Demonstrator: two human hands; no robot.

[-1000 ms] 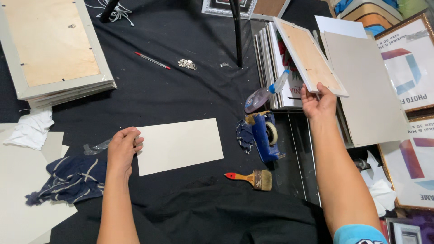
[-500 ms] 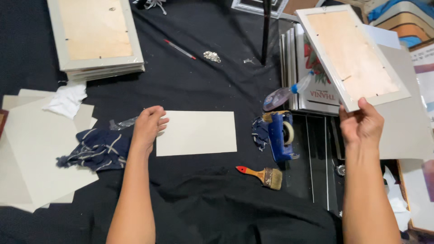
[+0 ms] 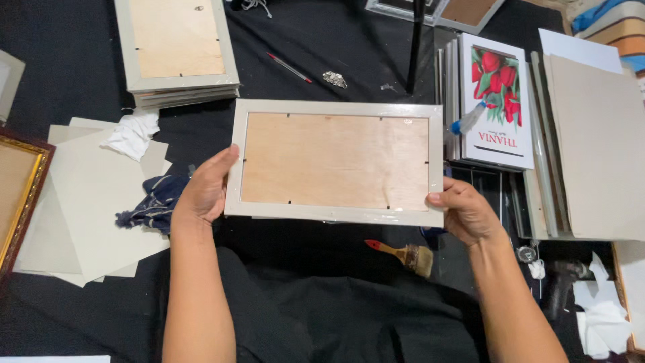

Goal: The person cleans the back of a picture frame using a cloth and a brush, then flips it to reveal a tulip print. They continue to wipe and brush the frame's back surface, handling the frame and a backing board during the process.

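Note:
A pale grey picture frame (image 3: 336, 163) with a plywood back faces up, held level above the black cloth in front of me. My left hand (image 3: 205, 188) grips its left edge and my right hand (image 3: 465, 212) grips its lower right corner. The frame hides the cream card that lay on the cloth. A dark blue rag (image 3: 151, 205) lies just left of my left hand. A small paintbrush with a red handle (image 3: 403, 253) lies below the frame near my right hand.
A stack of similar frames (image 3: 178, 50) sits at the top left. Cream card sheets (image 3: 94, 202) and a gold frame (image 3: 17, 195) lie left. Upright frames and a tulip print (image 3: 497, 107), then grey boards (image 3: 598, 148), stand right. A red pen (image 3: 289, 67) lies beyond.
My right hand brought the frame down from the upper right to the middle. My left hand left the cream card and took the frame's left edge.

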